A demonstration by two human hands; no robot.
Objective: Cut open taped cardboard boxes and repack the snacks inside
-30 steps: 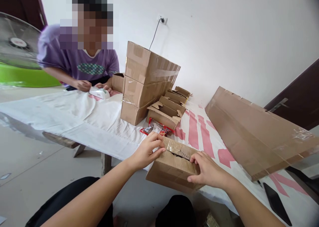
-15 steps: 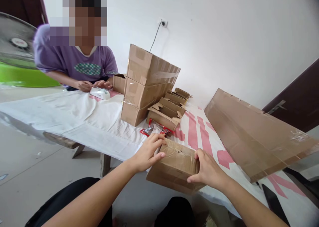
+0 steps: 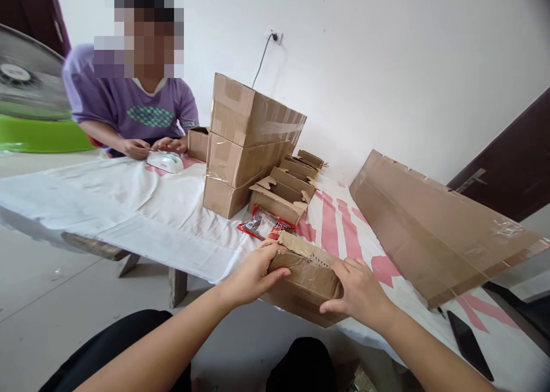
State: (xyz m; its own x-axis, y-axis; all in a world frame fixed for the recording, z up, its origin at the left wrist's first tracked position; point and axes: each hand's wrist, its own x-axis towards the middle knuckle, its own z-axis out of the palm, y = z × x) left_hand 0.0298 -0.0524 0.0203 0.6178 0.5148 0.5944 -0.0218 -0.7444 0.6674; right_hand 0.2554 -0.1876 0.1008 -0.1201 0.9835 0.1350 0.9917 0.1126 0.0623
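A brown cardboard box (image 3: 305, 283) sits tilted at the table's near edge, between my two hands. My left hand (image 3: 262, 266) grips its left end, thumb on the near face and fingers over the top. On the right end, my right hand (image 3: 354, 289) is closed round the corner in the same way. Along the top edge runs a torn, perforated strip of the cardboard. Just beyond the box lies a red and clear plastic food packet (image 3: 266, 223). Behind that packet stands an open cardboard box (image 3: 283, 194) with its flaps up.
Stacked long cartons (image 3: 230, 145) rise left of the open boxes. A large cardboard sheet or carton (image 3: 429, 226) leans at the right, near a black phone (image 3: 470, 343). Across the cloth-covered table (image 3: 172, 231), a person in a purple shirt (image 3: 150, 111) has both hands by a white device (image 3: 165, 161).
My left hand has closed onto the box's left end. The box has tipped a little, so its perforated top edge shows more. The view has shifted slightly.
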